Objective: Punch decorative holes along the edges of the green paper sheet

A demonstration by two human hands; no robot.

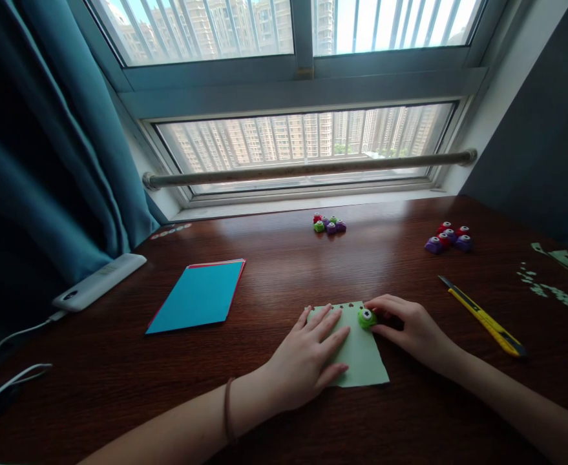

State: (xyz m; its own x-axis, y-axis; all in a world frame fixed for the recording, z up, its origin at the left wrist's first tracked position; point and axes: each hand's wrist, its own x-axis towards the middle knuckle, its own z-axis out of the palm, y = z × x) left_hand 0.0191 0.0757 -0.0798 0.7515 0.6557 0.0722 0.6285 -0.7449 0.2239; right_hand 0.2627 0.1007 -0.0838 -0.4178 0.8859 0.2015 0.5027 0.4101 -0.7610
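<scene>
On the dark brown wooden desk (284, 271), right under a big window (303, 142), lies a sheet of light green paper (361, 355). Everything else here is told from that paper.

The left hand (307, 358) lies flat on the left part of the paper with its fingers spread out, pressing it down. It holds nothing. A thin band sits on its wrist. The right hand (407, 326) rests just to the right of the paper's top corner. Its fingers are curled around a small green paper punch (366, 317) with two white eyes, which sits on the paper's top right edge. A row of tiny punched holes runs along the top edge of the paper.

To the left of the paper is a stack of blue card (199, 296) with a red sheet peeking out under it. Farther left lies a white power bank (98, 282) with a white cable (12, 342). Behind the paper, near the window, sits a little group of punches (329, 223) in red, green and purple. Behind and to the right sits another group of purple and red punches (449, 237). To the right of the paper lies a yellow craft knife (482, 316). Far right are green paper scraps (548, 287).

A teal curtain (46, 161) hangs on the left. A metal bar (307, 168) runs across the window, and tall buildings show outside. No writing can be read.
</scene>
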